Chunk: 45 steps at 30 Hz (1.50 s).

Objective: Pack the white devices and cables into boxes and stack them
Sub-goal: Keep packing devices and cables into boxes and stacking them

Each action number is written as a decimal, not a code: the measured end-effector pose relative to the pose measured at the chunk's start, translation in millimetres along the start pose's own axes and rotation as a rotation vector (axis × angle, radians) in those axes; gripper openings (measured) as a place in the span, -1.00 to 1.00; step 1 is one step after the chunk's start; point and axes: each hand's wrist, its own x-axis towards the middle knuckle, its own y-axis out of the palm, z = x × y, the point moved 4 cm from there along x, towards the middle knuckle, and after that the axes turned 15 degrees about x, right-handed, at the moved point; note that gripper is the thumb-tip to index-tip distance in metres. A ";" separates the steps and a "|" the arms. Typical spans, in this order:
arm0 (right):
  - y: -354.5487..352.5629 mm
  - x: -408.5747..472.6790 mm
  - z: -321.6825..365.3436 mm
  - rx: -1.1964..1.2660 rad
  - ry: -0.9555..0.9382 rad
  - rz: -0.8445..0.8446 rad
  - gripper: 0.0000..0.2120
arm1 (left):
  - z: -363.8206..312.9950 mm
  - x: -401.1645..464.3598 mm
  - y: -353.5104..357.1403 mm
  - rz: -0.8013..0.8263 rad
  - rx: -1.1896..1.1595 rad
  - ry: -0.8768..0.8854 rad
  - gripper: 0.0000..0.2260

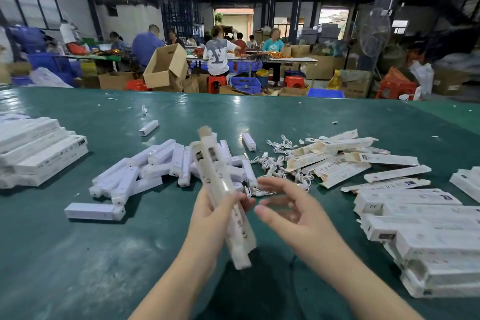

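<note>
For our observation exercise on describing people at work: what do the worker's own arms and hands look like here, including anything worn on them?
Both forearms are bare, with no sleeves in view. The left hand and right hand wear no gloves, and no rings, watch or wristbands show. The right hand is blurred, so finer details such as the nails cannot be made out.

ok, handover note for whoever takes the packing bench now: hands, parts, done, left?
Left hand grips one long white printed carton, held tilted above the green table. Right hand open beside it, empty.
Loose white bar-shaped devices piled centre-left; coiled white cables centre; flat unfolded cartons right of the cables.
Done: box stacks far left and right.
Left: pack the loose pile, stack.
</note>
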 end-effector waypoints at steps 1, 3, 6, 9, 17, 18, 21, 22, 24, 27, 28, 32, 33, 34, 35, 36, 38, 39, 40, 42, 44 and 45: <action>4.3 -3.0 -9.2 -0.034 0.052 0.034 -0.62 | 1.3 0.6 1.8 0.030 -0.119 -0.079 -0.85; 11.4 -8.7 -24.2 -0.078 0.115 0.063 -0.50 | 4.7 1.7 3.7 0.082 -0.271 -0.203 -0.82; 15.0 -12.5 -34.8 -0.151 0.061 0.027 -0.49 | 7.1 -3.0 10.6 0.268 -0.333 -0.357 -0.68; 10.9 -13.6 -35.9 -0.217 -0.056 -0.020 -0.54 | 11.0 2.3 9.6 0.227 -0.405 -0.366 -0.54; 14.3 -19.9 -27.2 -0.434 -0.366 0.088 -0.46 | 24.3 5.3 -0.2 0.012 -0.424 -0.510 -0.85; 15.4 -21.1 -28.0 -0.363 -0.343 0.082 -0.52 | 24.1 5.4 -0.9 0.001 -0.433 -0.522 -0.86; 13.8 -20.6 -31.9 -0.102 -0.162 -0.049 -0.73 | 23.8 8.1 -2.4 -0.008 -0.514 -0.514 -0.88; 12.5 -20.1 -33.8 -0.059 -0.114 -0.091 -0.76 | 23.6 9.5 -2.7 -0.009 -0.532 -0.504 -0.88; 11.4 -19.0 -38.0 -0.008 -0.037 -0.109 -0.79 | 23.1 11.7 -3.5 -0.002 -0.541 -0.469 -0.90; 11.1 -17.6 -42.0 0.048 0.028 -0.097 -0.85 | 19.7 12.8 -3.0 0.009 -0.523 -0.405 -0.91; 11.2 -18.1 -42.2 0.037 0.030 -0.105 -0.87 | 18.8 12.9 -2.7 0.004 -0.518 -0.389 -0.91; 14.1 -20.9 -43.7 0.039 0.035 -0.135 -0.87 | 16.3 14.1 -2.5 -0.022 -0.486 -0.327 -0.90; 14.3 -20.8 -45.9 0.065 0.045 -0.133 -0.80 | 15.7 14.4 -3.0 -0.027 -0.484 -0.312 -0.90; 14.3 -20.5 -47.6 0.086 0.059 -0.120 -0.77 | 14.6 14.3 -3.4 -0.031 -0.481 -0.298 -0.89; 14.4 -20.0 -47.8 0.102 0.077 -0.099 -0.78 | 13.7 14.0 -4.0 -0.034 -0.475 -0.285 -0.89; 14.5 -19.1 -47.7 0.111 0.100 -0.074 -0.81 | 12.6 13.4 -4.3 -0.035 -0.469 -0.274 -0.89; 15.3 -17.5 -47.3 0.148 0.151 -0.007 -0.88 | 9.9 12.2 -4.9 -0.044 -0.463 -0.255 -0.89; 16.6 -17.4 -47.0 0.198 0.177 0.032 -0.90 | 8.7 11.8 -5.4 -0.054 -0.465 -0.250 -0.89; 18.5 -17.7 -46.8 0.262 0.202 0.064 -0.90 | 7.5 11.3 -5.7 -0.063 -0.471 -0.249 -0.89; 22.4 -18.3 -45.5 0.401 0.250 0.095 -0.86 | 5.8 10.2 -6.1 -0.067 -0.488 -0.260 -0.89; 24.3 -17.6 -44.0 0.524 0.271 0.089 -0.81 | 5.0 8.6 -5.2 -0.044 -0.499 -0.271 -0.89; 24.0 -17.3 -43.9 0.561 0.268 0.074 -0.78 | 5.1 7.8 -4.7 -0.031 -0.494 -0.269 -0.88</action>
